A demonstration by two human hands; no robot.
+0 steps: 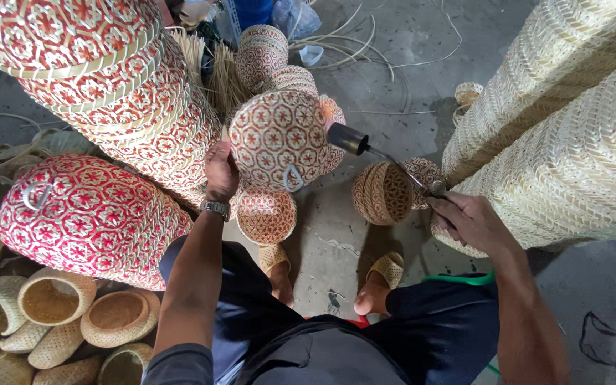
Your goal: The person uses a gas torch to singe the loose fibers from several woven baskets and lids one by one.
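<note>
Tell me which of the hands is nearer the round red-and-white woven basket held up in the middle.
Left. The left hand grips the red-and-white woven basket at its left edge; the right hand is off to its right, holding a torch tool.

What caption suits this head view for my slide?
Left hand steadies a round red-and-white woven basket while right hand aims a black-nozzled metal torch at it.

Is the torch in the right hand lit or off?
Cannot tell. The torch in the right hand points at the red-patterned basket, but no flame shows.
</note>
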